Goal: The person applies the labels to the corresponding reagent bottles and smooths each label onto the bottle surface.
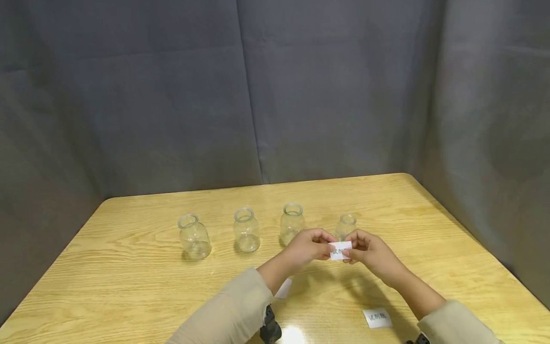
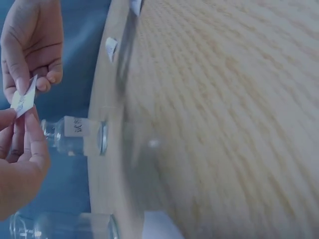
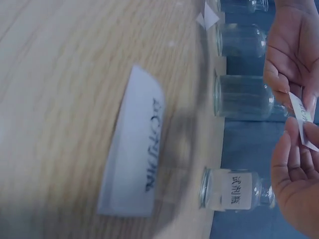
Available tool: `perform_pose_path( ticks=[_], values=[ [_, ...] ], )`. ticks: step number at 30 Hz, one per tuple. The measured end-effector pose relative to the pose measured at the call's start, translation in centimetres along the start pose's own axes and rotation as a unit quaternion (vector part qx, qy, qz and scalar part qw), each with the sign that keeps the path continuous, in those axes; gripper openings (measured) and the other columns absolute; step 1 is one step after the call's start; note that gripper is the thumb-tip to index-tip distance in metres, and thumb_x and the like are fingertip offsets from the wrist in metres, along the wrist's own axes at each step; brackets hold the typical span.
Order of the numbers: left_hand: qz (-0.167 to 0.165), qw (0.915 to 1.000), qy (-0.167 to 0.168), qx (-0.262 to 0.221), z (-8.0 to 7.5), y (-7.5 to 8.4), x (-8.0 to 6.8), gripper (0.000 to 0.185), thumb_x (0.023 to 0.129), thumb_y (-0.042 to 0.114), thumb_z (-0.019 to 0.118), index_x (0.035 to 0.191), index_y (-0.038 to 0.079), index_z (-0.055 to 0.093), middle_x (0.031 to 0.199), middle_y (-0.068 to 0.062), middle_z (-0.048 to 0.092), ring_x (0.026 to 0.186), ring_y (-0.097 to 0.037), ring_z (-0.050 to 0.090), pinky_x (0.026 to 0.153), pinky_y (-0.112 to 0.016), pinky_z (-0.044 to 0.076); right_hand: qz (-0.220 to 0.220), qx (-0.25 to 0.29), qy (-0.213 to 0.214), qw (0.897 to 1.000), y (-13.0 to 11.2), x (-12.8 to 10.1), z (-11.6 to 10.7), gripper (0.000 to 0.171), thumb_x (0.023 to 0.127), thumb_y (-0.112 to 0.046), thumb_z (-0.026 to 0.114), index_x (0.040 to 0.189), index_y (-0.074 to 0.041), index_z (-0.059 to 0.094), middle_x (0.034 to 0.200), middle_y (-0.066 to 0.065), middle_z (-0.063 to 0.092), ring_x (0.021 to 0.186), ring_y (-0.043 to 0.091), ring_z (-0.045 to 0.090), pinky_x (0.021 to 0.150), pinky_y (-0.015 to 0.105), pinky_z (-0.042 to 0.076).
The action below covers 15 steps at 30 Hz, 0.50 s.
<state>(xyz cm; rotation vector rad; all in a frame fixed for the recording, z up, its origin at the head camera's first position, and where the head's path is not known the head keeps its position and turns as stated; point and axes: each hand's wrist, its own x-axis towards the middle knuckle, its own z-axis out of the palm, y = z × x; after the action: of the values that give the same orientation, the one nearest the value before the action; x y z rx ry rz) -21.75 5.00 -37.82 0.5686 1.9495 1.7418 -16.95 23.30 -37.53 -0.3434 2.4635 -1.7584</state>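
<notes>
Between the fingertips of both hands is a small white paper label (image 1: 341, 250) with dark printed characters, raised above the table. My left hand (image 1: 306, 247) pinches its left end and my right hand (image 1: 373, 253) pinches the other. Just behind the hands stands a clear glass jar (image 1: 347, 221), partly covered by them in the head view. In the right wrist view that jar bears a similar white label (image 3: 237, 190) on its side.
Three more glass jars stand in a row leftward: one jar (image 1: 292, 220), a middle jar (image 1: 247, 231) and a far-left jar (image 1: 195, 239). A printed label (image 1: 377, 318) lies near the front of the wooden table (image 1: 107, 286). Another white paper (image 1: 283, 288) is partly behind the left forearm.
</notes>
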Motion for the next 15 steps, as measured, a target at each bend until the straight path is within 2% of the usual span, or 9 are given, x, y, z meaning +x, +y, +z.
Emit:
perform_pose_path(
  ticks=[6, 15],
  values=[
    [-0.008, 0.9987, 0.009, -0.049, -0.9, -0.3, -0.5, 0.018, 0.088, 0.001, 0.055, 0.100, -0.012, 0.056, 0.083, -0.009, 0.061, 0.069, -0.010, 0.060, 0.073, -0.026, 0.054, -0.020, 0.018, 0.015, 1.000, -0.5, 0.1, 0.8, 0.027, 0.087, 0.001, 0.055, 0.111, 0.011, 0.047, 0.080, 0.008, 0.048, 0.073, 0.011, 0.057, 0.068, 0.024, 0.051],
    [0.000, 0.9984, -0.034, -0.044, -2.9, -0.6, -1.6, 0.018, 0.090, 0.006, 0.053, 0.097, -0.011, 0.056, 0.076, -0.002, 0.062, 0.068, -0.009, 0.062, 0.072, -0.027, 0.053, -0.045, 0.028, -0.020, 0.998, -1.2, 0.4, 1.7, 0.029, 0.087, -0.001, 0.056, 0.111, 0.013, 0.049, 0.083, 0.006, 0.054, 0.073, 0.010, 0.057, 0.068, 0.024, 0.051]
  ],
)
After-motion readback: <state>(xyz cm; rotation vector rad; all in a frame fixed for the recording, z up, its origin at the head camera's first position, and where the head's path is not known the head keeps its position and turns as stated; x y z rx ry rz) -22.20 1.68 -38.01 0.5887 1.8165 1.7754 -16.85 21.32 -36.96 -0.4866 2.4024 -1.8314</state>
